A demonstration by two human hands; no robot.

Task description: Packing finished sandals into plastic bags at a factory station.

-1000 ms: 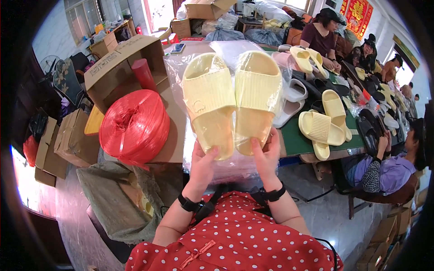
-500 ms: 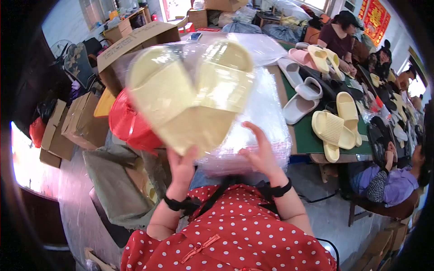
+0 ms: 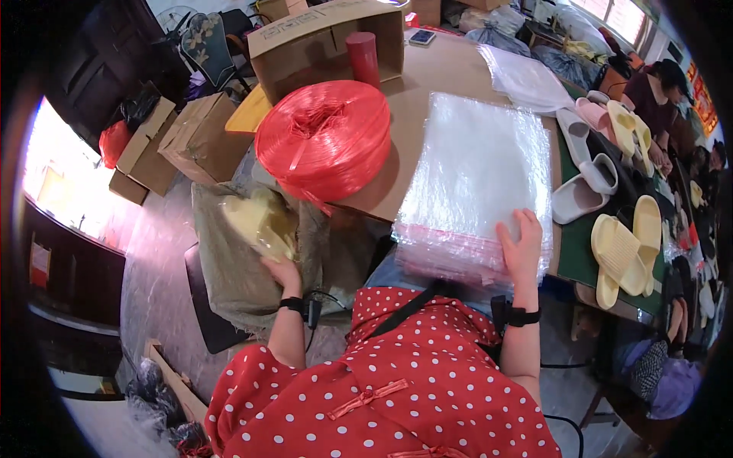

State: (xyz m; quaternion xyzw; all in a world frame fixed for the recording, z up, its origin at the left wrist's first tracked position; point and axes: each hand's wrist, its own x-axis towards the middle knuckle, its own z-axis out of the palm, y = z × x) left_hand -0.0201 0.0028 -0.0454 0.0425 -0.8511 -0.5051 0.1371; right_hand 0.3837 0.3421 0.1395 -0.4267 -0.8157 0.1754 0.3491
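Observation:
Down at my left, my left hand (image 3: 284, 275) grips the near end of a pair of pale yellow slippers (image 3: 263, 221) in a clear plastic bag. The pair hangs over the mouth of a grey-green woven sack (image 3: 221, 286); how far it dips inside is hard to tell. My right hand (image 3: 522, 246) lies on the near right part of a stack of clear plastic bags (image 3: 485, 164) with pink edges, its fingers apart. Left of the stack stands a big roll of red plastic twine (image 3: 328, 141).
Behind the twine are an open cardboard box (image 3: 305, 53) and a red cylinder (image 3: 363, 59). Loose yellow slippers (image 3: 630, 248) and white slippers (image 3: 584, 183) lie on the green tabletop at right. A phone (image 3: 422, 37) is at the back. Other people sit at far right.
The bagged slippers have gone from above the table down left to the sack in my left hand. My right hand has come down onto the bag stack. The view has swung left.

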